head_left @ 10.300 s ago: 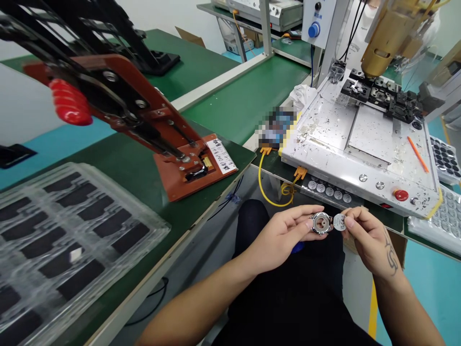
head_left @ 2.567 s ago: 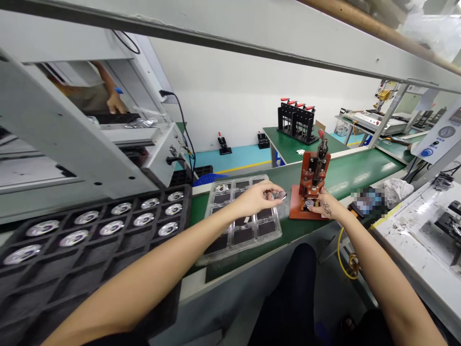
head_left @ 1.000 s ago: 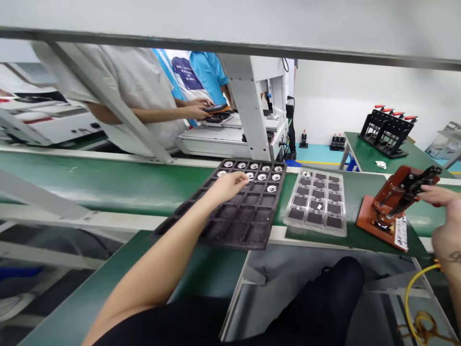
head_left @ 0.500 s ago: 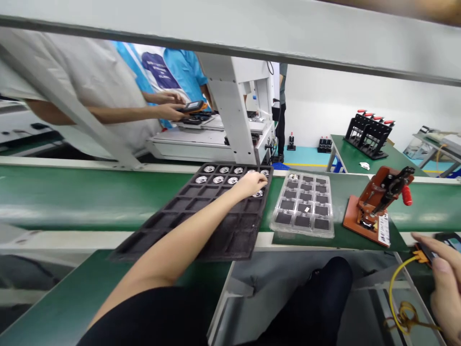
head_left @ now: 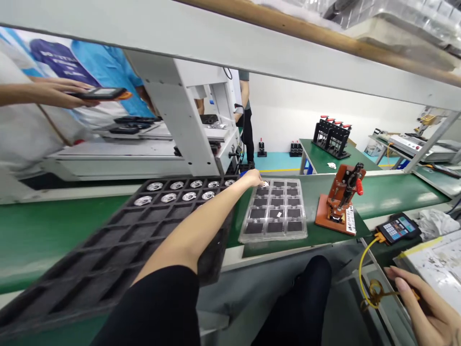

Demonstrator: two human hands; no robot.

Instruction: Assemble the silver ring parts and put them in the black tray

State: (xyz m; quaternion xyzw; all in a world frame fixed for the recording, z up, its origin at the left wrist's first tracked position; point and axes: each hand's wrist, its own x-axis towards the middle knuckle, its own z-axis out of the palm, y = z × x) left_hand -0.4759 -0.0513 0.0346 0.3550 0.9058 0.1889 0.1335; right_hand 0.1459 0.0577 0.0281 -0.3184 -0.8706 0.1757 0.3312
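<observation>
With fingers of the left hand [head_left: 253, 178], at the metal ring [head_left: 265, 183] in the far-left pocket of the clear tray [head_left: 274, 236]; cannot tell whether grasping. With parted fingers of the right hand [head_left: 432, 307], near the yellow cable [head_left: 361, 269]. Farther left, the black tray [head_left: 151, 236]; right of the clear tray, the red clamp [head_left: 342, 192].

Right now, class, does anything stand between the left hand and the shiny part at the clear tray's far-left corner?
Nothing visible does: the left hand is directly at the shiny part in the clear tray. Whether they touch is unclear.
</observation>
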